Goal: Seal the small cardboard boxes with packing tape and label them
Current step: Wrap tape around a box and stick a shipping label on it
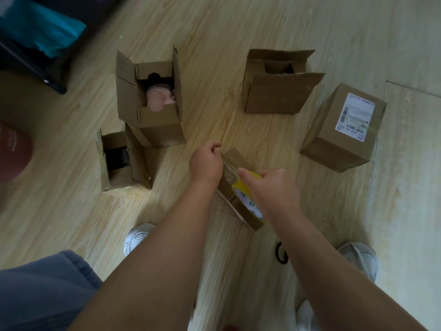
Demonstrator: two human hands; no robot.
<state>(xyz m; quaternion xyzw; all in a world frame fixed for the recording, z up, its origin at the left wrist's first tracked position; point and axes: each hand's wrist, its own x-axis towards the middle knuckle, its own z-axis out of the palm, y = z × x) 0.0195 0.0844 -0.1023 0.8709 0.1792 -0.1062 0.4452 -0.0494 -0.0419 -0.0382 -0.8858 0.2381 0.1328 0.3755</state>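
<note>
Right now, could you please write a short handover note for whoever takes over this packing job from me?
Left hand: pinches the pulled-out tape strip.
Right hand: grips the tape roll, over the near box on the floor.
Done: the right-hand box is closed and labelled.
Left: finish taping and label the near box. Then close, tape and label three open boxes: the pink-item box, the left box and the far box.
</note>
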